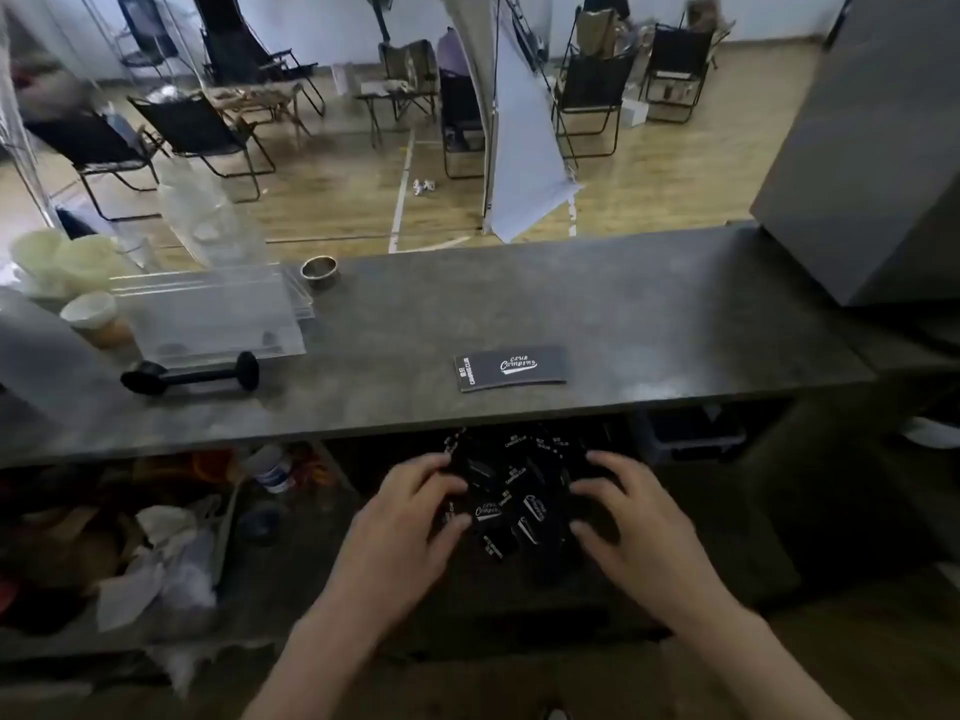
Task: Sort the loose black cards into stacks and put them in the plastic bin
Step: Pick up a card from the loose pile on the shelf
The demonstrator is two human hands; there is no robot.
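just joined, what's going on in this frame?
A person cups a messy pile of loose black cards between the left hand and right hand, below the front edge of the counter. A squared-up black stack lies on the counter. The clear plastic bin stands toward its left end.

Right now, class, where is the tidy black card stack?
Head view: the stack lies on the counter, right of centre near its front edge, beyond the loose cards.
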